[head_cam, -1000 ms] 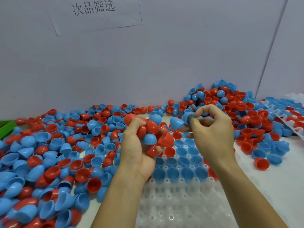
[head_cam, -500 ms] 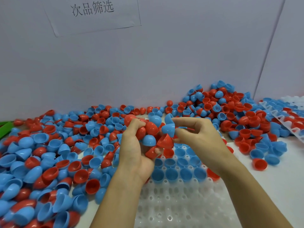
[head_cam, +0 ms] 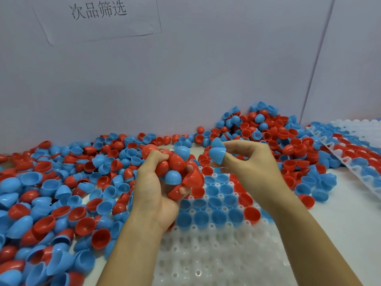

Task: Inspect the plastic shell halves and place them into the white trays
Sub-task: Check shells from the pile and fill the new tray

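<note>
My left hand (head_cam: 152, 193) grips a handful of red and blue shell halves (head_cam: 177, 164) above the far left corner of the white tray (head_cam: 208, 254). My right hand (head_cam: 253, 162) is raised beside it and holds two blue shell halves (head_cam: 216, 152), one capping a fingertip, the other just above it. The tray's far rows hold blue and red halves (head_cam: 218, 215) sitting open side up; its near rows are bare pockets.
Loose red and blue halves (head_cam: 51, 193) cover the table to the left and pile up at the back right (head_cam: 261, 129). A second white tray (head_cam: 358, 153) with halves in it lies at the far right. A grey wall with a paper sign (head_cam: 99, 15) stands behind.
My right hand drew in close to the left hand's handful, then lifted away to the right with blue halves on its fingertips. The left hand kept its handful in place.
</note>
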